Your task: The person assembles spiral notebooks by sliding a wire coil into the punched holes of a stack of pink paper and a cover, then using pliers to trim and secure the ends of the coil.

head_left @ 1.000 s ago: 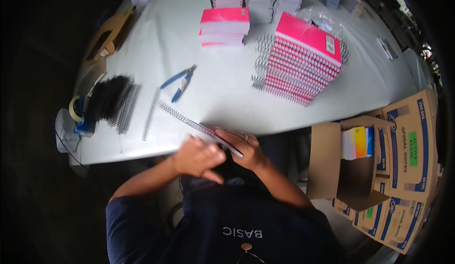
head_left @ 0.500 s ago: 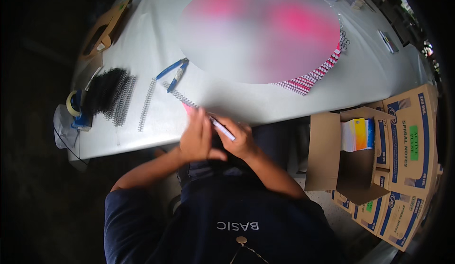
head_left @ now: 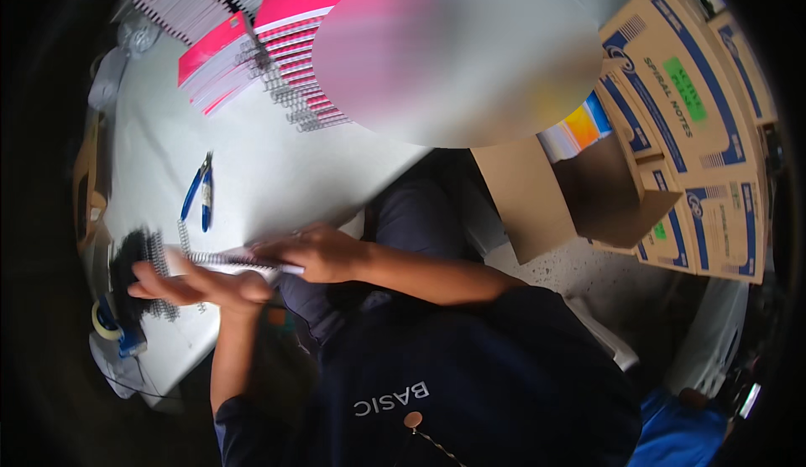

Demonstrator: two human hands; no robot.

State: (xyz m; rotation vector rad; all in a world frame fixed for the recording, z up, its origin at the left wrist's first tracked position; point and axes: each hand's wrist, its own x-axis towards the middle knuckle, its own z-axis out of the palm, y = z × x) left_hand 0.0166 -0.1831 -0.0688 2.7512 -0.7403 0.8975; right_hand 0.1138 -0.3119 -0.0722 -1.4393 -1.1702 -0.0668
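My left hand (head_left: pixel 201 284) has its fingers stretched out and apart, a little blurred, beside the pile of dark wire spirals (head_left: pixel 133 261). My right hand (head_left: pixel 326 254) is closed around a thin notebook, of which a pale edge (head_left: pixel 291 269) shows at the table's front edge. A grey spiral coil (head_left: pixel 220 259) runs leftward from that notebook, just above my left hand. Most of the notebook is hidden by my right hand. Farther off, blue-handled pliers (head_left: pixel 200 192) lie on the table, with a loose coil near their handles.
Pink-covered notebooks (head_left: pixel 214 60) with coils sticking out are stacked at the far side. A tape dispenser (head_left: pixel 126 333) stands at the left corner. On the right are an opened carton (head_left: pixel 527 203) with colourful notebooks and stacked cardboard boxes (head_left: pixel 705 89). A blurred oval hides the upper middle.
The view has turned to the right, so table items appear shifted left. My left hand has come away from the notebook and opened; my right hand still grips it.
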